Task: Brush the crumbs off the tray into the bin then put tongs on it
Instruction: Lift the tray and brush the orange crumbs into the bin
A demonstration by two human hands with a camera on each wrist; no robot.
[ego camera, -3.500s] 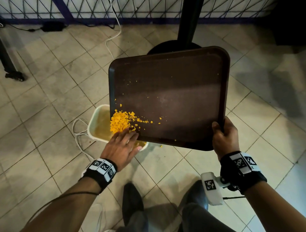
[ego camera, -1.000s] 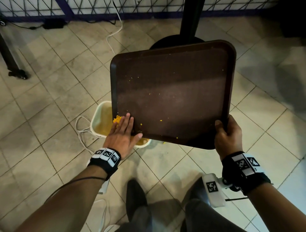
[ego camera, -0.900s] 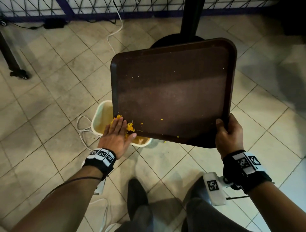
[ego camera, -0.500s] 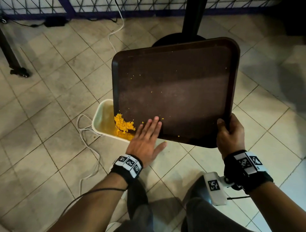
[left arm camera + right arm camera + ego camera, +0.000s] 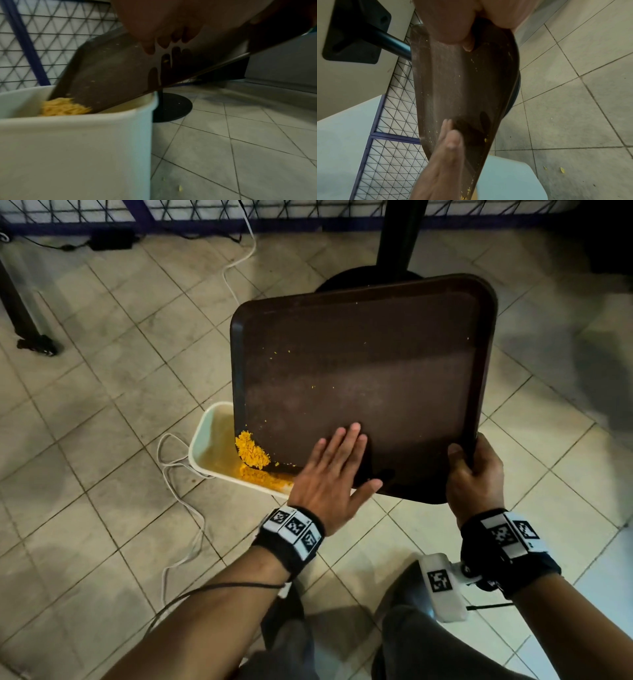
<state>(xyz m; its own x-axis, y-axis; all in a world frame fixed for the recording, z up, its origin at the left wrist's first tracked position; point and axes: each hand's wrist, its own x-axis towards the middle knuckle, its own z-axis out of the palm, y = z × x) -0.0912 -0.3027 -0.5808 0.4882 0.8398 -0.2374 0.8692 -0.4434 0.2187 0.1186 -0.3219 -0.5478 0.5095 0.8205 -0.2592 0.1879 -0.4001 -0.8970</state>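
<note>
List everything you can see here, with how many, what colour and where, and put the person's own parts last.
tray: one, dark brown, tilted with its low corner over the bin
bin: one, white, on the floor under the tray's low corner
crumbs: a heap, orange, at the tray's low corner, more in the bin, a few specks up the tray
floor: beige tiles, a few crumbs on it in the wrist views
table base: one, black, round, with its post, behind the tray
cable: white, on the floor left of the bin
mesh fence: wire on a blue frame, at the far edge
left hand: fingers straight, over the tray's near edge
right hand: grips the tray's near right corner
</note>
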